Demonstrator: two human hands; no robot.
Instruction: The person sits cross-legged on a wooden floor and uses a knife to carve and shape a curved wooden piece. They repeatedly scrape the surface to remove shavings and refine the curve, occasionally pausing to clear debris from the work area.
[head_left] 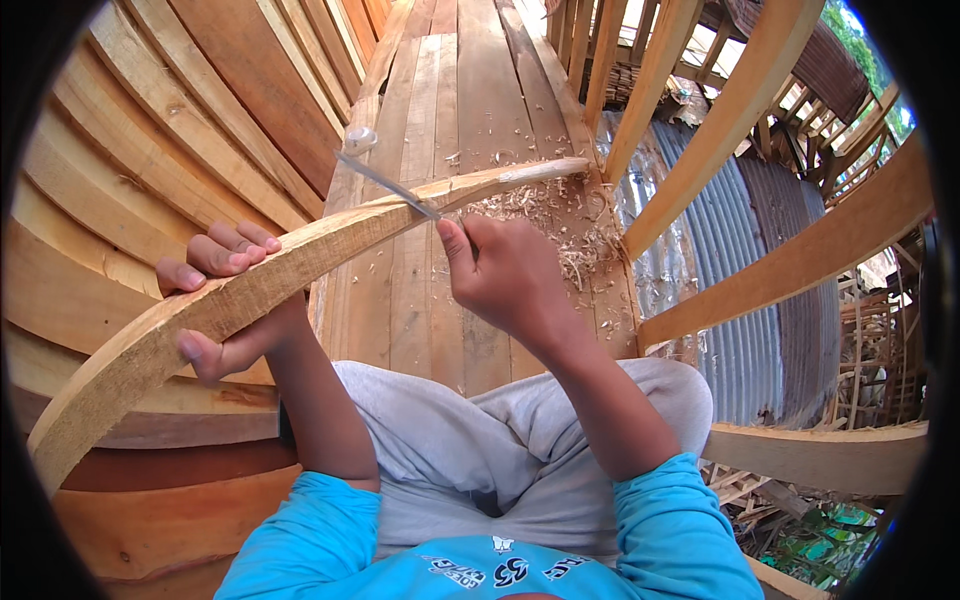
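A long curved pale wooden plank is clasped by the left hand; a thin metal blade is gripped by the right hand, above a shavings-strewn plank surface.

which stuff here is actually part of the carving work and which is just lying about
In use: curved wooden strip, gripped by the left hand; knife, held by the right hand, blade on the strip.

Lying about: wood shavings on the plank floor; corrugated metal sheet; small pale round object.

Rough pale wooden plank, thin metal blade, corrugated metal sheeting
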